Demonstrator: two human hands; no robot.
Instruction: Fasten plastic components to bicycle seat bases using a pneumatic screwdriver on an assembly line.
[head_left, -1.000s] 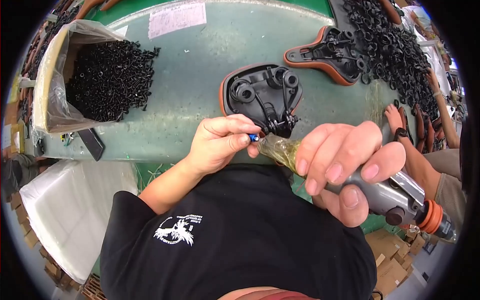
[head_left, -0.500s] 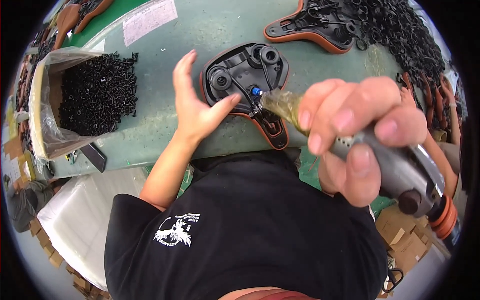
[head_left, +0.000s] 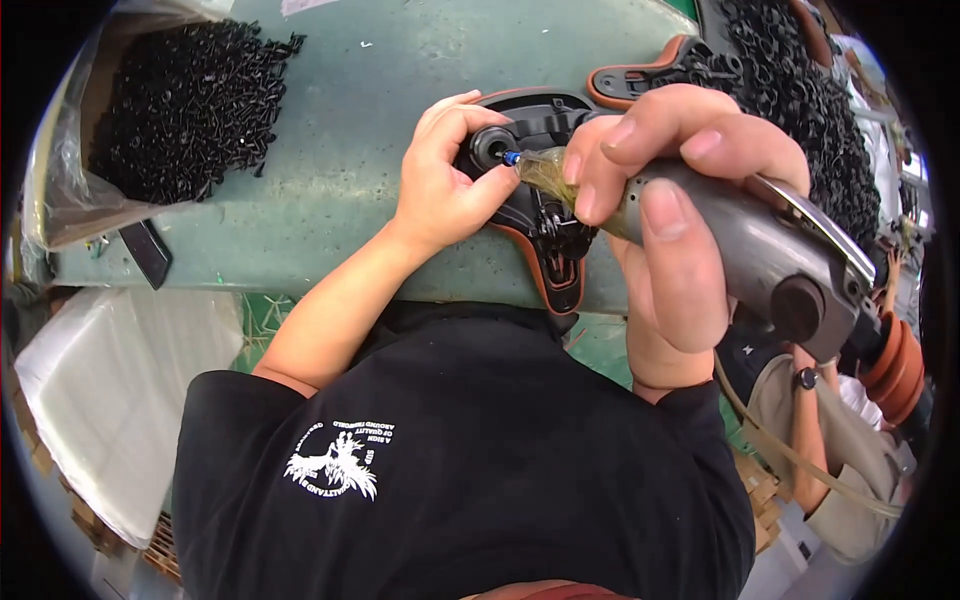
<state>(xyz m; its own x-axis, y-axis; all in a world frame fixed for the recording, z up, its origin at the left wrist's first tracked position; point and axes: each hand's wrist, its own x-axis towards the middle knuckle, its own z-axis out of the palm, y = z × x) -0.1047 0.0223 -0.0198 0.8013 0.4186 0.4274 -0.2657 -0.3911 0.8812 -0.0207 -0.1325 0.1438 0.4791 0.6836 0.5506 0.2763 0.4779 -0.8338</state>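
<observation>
Your left hand (head_left: 440, 190): fingers and thumb clamped on the left side of the upturned saddle (head_left: 522, 210), upper centre of the frame
Your right hand (head_left: 680, 250): wrapped round a grey power tool (head_left: 765, 245), right of centre, its blue tip (head_left: 512, 158) at the saddle's round fitting (head_left: 490, 147), just beside your left thumb
On the green tabletop (head_left: 370, 120): second saddle (head_left: 640, 82), upper right; black screws (head_left: 200, 110), upper left; dark phone (head_left: 147, 253), left

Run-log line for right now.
left hand: on upturned bicycle saddle; right hand: gripping grey power driver; blue tip: at saddle's round mount
</observation>
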